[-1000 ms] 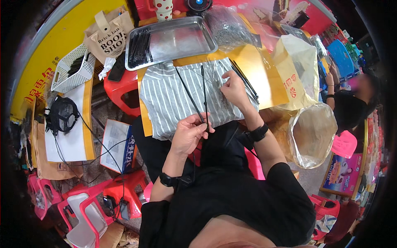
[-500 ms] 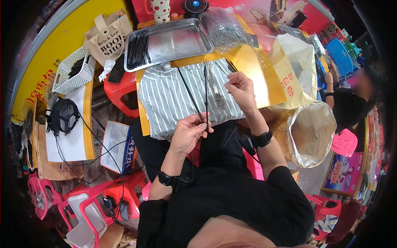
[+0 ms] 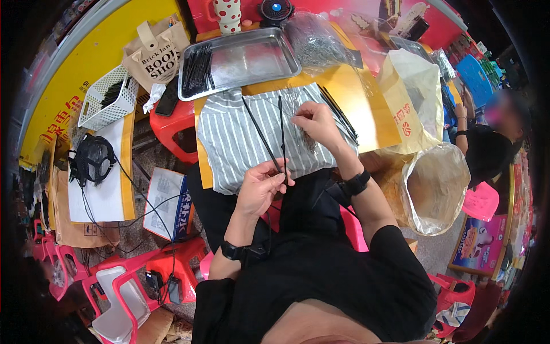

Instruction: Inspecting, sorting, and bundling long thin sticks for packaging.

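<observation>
My left hand (image 3: 263,186) is closed in a pinch round the lower ends of two thin black sticks. One black stick (image 3: 258,127) slants up to the left; the other, a knobbly black stick (image 3: 282,129), rises almost straight. Both extend over a grey-and-white striped cloth (image 3: 220,152). Just right of the upright stick is my right hand (image 3: 321,125), thumb and fingers pinched together; whatever they hold is too fine to make out. Beneath it lies a bunch of fine wire-like strands (image 3: 310,143). More black sticks (image 3: 342,117) rest along the cloth's right side.
Beyond the cloth stands a metal tray (image 3: 246,60) with black sticks, beside a clear plastic bag (image 3: 318,43). At left are a white basket (image 3: 94,114) and a red stool (image 3: 172,129). A large paper bag (image 3: 435,189) stands open at right, near another person (image 3: 492,143).
My right hand has moved left, closer to the upright stick, uncovering the black sticks at the cloth's right side. The left hand keeps its pinch in nearly the same place.
</observation>
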The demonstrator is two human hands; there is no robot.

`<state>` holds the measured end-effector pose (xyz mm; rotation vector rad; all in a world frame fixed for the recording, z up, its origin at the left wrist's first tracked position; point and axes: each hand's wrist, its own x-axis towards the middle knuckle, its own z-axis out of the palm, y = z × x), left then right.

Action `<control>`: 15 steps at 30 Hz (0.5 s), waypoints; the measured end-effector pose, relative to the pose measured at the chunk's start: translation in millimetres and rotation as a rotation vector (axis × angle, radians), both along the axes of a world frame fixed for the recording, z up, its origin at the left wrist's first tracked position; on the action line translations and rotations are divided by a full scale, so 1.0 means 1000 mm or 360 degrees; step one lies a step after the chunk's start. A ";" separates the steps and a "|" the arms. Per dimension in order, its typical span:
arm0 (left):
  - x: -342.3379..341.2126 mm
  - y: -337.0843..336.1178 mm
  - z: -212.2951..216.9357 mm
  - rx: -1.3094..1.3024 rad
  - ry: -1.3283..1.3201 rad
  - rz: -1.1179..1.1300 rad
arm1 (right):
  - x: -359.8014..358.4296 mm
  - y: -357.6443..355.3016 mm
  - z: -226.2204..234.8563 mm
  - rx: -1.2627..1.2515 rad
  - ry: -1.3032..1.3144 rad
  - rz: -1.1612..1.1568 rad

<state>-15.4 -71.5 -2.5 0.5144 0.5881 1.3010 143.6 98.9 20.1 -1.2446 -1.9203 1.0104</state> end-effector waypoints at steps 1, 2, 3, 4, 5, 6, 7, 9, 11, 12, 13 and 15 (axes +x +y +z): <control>-0.001 0.000 0.000 0.0000 0.0001 -0.0001 | -0.007 0.002 0.002 0.0000 0.0001 -0.0001; -0.002 -0.001 -0.001 -0.0010 -0.0024 0.0024 | -0.015 0.005 0.003 0.0159 -0.0007 0.0047; -0.004 -0.001 -0.001 -0.0020 -0.0049 0.0048 | -0.023 0.007 0.003 0.0319 -0.0016 0.0095; -0.006 -0.001 -0.002 -0.0019 -0.0048 0.0048 | -0.033 0.007 0.003 0.0319 -0.0015 0.0094; -0.008 -0.002 -0.002 -0.0027 -0.0038 0.0070 | -0.043 0.007 0.003 0.0396 -0.0209 0.0079; -0.009 -0.003 -0.002 -0.0034 -0.0027 0.0093 | -0.051 0.006 0.003 0.0473 -0.0404 0.0065; -0.011 -0.003 -0.002 -0.0029 -0.0027 0.0099 | -0.059 0.007 0.004 0.0403 -0.0489 0.0087; -0.014 -0.004 -0.002 -0.0014 -0.0049 0.0117 | -0.066 0.011 -0.005 0.0386 -0.0633 -0.0006; -0.019 -0.006 -0.003 -0.0016 -0.0057 0.0143 | -0.071 0.011 -0.007 0.0294 -0.0760 -0.0138; -0.021 -0.006 -0.003 -0.0020 -0.0061 0.0155 | -0.071 0.012 -0.008 0.0296 -0.0766 -0.0128; -0.023 -0.007 -0.004 -0.0022 -0.0069 0.0165 | -0.070 0.011 -0.008 0.0270 -0.0691 -0.0160; -0.025 -0.006 -0.005 -0.0022 -0.0079 0.0166 | -0.066 0.014 -0.015 0.0269 -0.0566 -0.0200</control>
